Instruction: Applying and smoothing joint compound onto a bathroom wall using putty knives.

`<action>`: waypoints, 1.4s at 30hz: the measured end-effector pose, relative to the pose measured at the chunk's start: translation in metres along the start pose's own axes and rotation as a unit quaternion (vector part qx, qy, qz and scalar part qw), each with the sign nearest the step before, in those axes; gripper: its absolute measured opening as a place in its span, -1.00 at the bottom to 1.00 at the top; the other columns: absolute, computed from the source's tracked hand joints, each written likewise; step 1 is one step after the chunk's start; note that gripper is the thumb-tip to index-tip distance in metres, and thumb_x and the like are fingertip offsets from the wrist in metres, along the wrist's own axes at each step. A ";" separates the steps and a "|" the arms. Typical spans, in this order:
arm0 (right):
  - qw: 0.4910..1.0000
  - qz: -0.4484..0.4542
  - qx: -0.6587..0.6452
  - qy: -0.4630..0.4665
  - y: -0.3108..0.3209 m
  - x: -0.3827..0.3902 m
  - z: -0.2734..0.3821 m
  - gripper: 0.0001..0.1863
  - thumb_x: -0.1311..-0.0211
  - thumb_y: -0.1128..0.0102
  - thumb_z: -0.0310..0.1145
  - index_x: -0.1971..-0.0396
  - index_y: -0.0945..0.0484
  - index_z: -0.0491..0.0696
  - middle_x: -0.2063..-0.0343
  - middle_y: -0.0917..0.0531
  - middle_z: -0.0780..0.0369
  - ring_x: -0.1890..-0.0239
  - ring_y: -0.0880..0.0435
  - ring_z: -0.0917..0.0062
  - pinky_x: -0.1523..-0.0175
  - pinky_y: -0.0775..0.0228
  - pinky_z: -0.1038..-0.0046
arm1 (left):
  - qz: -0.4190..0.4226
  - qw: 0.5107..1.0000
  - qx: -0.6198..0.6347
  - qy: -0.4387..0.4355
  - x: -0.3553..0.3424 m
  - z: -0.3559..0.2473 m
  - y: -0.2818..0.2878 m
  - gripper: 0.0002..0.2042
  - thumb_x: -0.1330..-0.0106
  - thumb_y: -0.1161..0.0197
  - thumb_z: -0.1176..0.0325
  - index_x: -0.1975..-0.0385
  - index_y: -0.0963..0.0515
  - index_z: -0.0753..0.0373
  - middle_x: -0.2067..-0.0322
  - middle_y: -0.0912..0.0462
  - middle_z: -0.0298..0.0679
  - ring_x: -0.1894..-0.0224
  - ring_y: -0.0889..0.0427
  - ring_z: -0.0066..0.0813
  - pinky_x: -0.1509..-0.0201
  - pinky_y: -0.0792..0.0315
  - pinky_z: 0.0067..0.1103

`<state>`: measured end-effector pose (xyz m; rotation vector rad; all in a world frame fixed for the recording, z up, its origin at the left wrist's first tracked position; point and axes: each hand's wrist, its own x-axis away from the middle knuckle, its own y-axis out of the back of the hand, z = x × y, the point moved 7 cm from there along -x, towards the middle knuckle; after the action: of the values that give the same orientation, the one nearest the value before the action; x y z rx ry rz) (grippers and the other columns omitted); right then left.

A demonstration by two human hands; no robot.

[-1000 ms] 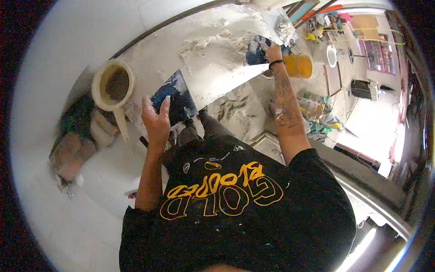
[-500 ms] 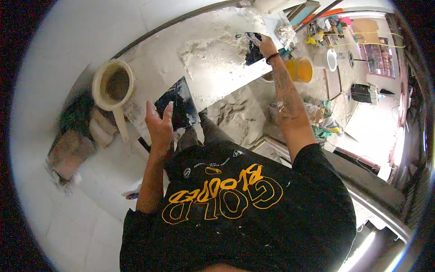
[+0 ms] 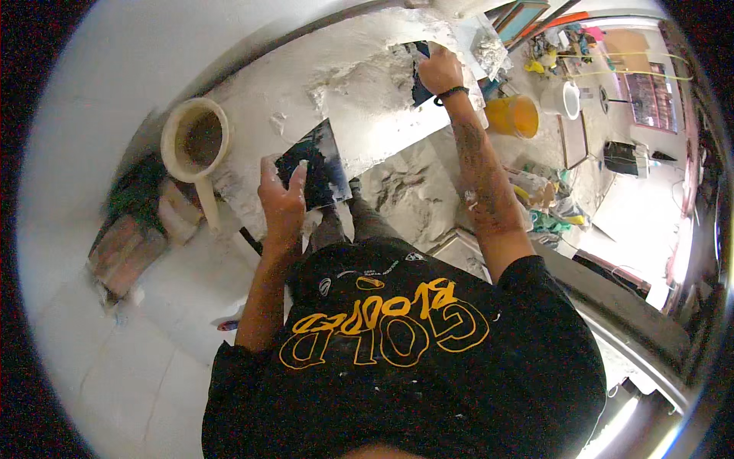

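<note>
My left hand is closed on a dark flat scraper plate smeared with white, held tilted over the near edge of the white-coated worktop. Farther off, at the right part of the worktop, my right hand grips a second dark flat scraper, mostly covered by the fingers. Its blade is against or close above the white surface; contact cannot be made out. Beside it spreads a rough patch of white plaster-like paste. Left of my left hand is a cream plastic dipper with a long handle, dark inside.
Bricks lie at the left. Below the worktop's near edge is a pale powdery heap. To the right stand a yellow bucket and a white bucket, with bags and clutter nearby. A wall curves along the worktop's back.
My left hand and its scraper have shifted slightly right and up. My right hand has turned over its scraper and moved a little, with the knuckles now more on top. The view has shifted slightly.
</note>
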<state>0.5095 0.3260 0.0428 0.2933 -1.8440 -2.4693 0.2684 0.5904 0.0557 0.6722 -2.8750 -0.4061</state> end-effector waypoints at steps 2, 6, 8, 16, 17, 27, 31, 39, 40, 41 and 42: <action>1.000 0.005 0.012 -0.027 0.011 0.010 0.019 -0.69 0.06 -0.02 -0.26 0.32 -0.52 -0.11 0.42 -0.60 -0.04 0.32 -0.59 0.10 0.18 -0.42 0.17 | 0.027 0.998 0.051 0.008 -0.002 0.006 -0.003 -0.81 -0.15 -0.17 0.46 0.31 -0.34 0.36 0.46 -0.52 -0.18 0.40 -0.45 -0.50 0.27 -0.36 -0.55; 0.998 -0.021 0.065 0.011 0.022 0.021 0.043 -0.79 0.08 0.00 -0.35 0.38 -0.49 -0.05 0.52 -0.61 0.02 0.40 -0.61 0.15 0.26 -0.43 0.17 | 0.055 0.997 0.052 0.014 -0.006 0.019 -0.015 -0.79 -0.15 -0.17 0.45 0.29 -0.33 0.37 0.45 -0.52 -0.17 0.40 -0.45 -0.49 0.26 -0.36 -0.56; 0.993 -0.091 0.031 0.062 0.027 0.035 0.059 -0.82 0.13 0.00 -0.41 0.42 -0.45 -0.02 0.56 -0.58 0.06 0.45 -0.56 0.11 0.39 -0.38 0.13 | 0.050 0.997 0.051 0.012 -0.007 0.014 -0.017 -0.79 -0.16 -0.16 0.45 0.29 -0.33 0.38 0.45 -0.52 -0.16 0.39 -0.46 -0.48 0.25 -0.36 -0.56; 0.966 -0.118 0.083 0.214 -0.005 0.077 0.137 -0.87 0.12 -0.03 -0.44 0.46 -0.42 -0.02 0.51 -0.46 0.24 0.49 -0.52 0.39 0.45 -0.35 0.31 | 0.063 0.994 -0.042 0.083 -0.013 0.016 -0.012 -0.41 -0.18 -0.20 0.24 -0.03 -0.18 0.60 0.00 -0.35 0.22 -0.11 -0.32 -0.05 -0.18 -0.17 -0.41; 0.967 -0.101 0.104 0.211 -0.008 0.082 0.141 -0.87 0.13 -0.04 -0.44 0.47 -0.42 -0.02 0.51 -0.47 0.24 0.49 -0.52 0.39 0.44 -0.35 0.32 | 0.062 0.994 -0.039 0.083 -0.012 0.016 -0.010 -0.41 -0.18 -0.20 0.24 -0.03 -0.18 0.60 0.00 -0.35 0.22 -0.11 -0.32 -0.05 -0.18 -0.17 -0.41; 0.977 -0.034 -0.027 0.210 0.012 0.060 0.082 -0.71 0.12 -0.09 -0.39 0.28 -0.55 0.08 0.25 -0.61 0.26 0.26 -0.59 0.36 0.25 -0.44 0.33 | 0.000 0.999 -0.031 -0.029 -0.001 0.016 0.012 -0.76 -0.15 -0.17 0.38 0.32 -0.34 0.40 0.45 -0.51 0.00 0.41 -0.49 -0.18 0.26 -0.35 -0.41; 0.979 -0.075 -0.096 0.162 0.053 0.039 0.050 -0.79 0.01 -0.16 -0.26 0.40 -0.57 -0.06 0.43 -0.62 0.11 0.36 -0.60 0.20 0.28 -0.45 0.32 | -0.032 0.995 -0.082 -0.041 -0.001 0.016 0.017 -0.74 -0.14 -0.19 0.37 0.29 -0.36 0.40 0.40 -0.52 0.02 0.37 -0.51 -0.19 0.22 -0.36 -0.42; 0.975 -0.041 -0.207 0.069 0.081 0.027 0.012 -0.77 0.04 -0.11 -0.34 0.40 -0.56 -0.16 0.51 -0.59 -0.02 0.41 -0.61 0.14 0.30 -0.45 0.31 | -0.062 0.984 -0.109 -0.126 -0.013 -0.072 -0.035 -0.66 -0.15 -0.21 0.27 0.29 -0.35 0.44 0.49 -0.51 0.08 0.41 -0.52 -0.03 0.27 -0.38 -0.33; 0.978 -0.034 -0.198 0.055 0.090 0.031 0.024 -0.78 0.05 -0.08 -0.36 0.41 -0.55 -0.17 0.50 -0.59 -0.03 0.40 -0.60 0.13 0.30 -0.44 0.29 | -0.056 0.985 -0.105 -0.127 -0.018 -0.088 -0.046 -0.63 -0.16 -0.20 0.25 0.26 -0.32 0.46 0.52 -0.51 0.11 0.43 -0.53 0.03 0.29 -0.38 -0.28; 0.972 -0.043 -0.218 0.071 0.092 0.033 0.030 -0.78 0.05 -0.06 -0.37 0.41 -0.54 -0.17 0.51 -0.58 -0.03 0.41 -0.59 0.11 0.30 -0.44 0.27 | -0.044 0.983 -0.132 -0.119 -0.028 -0.102 -0.061 -0.61 -0.17 -0.18 0.26 0.22 -0.28 0.47 0.55 -0.50 0.12 0.46 -0.53 0.06 0.35 -0.37 -0.24; 0.966 -0.053 -0.237 0.088 0.094 0.033 0.033 -0.79 0.06 -0.05 -0.38 0.42 -0.53 -0.18 0.52 -0.57 -0.03 0.42 -0.58 0.09 0.30 -0.43 0.25 | -0.033 0.981 -0.158 -0.110 -0.037 -0.116 -0.076 -0.59 -0.18 -0.16 0.27 0.18 -0.23 0.48 0.59 -0.49 0.14 0.49 -0.53 0.09 0.40 -0.37 -0.21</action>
<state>0.4642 0.3256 0.1371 0.5689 -1.1517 -2.7463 0.3577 0.5159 0.1396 0.7027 -2.8912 -0.9802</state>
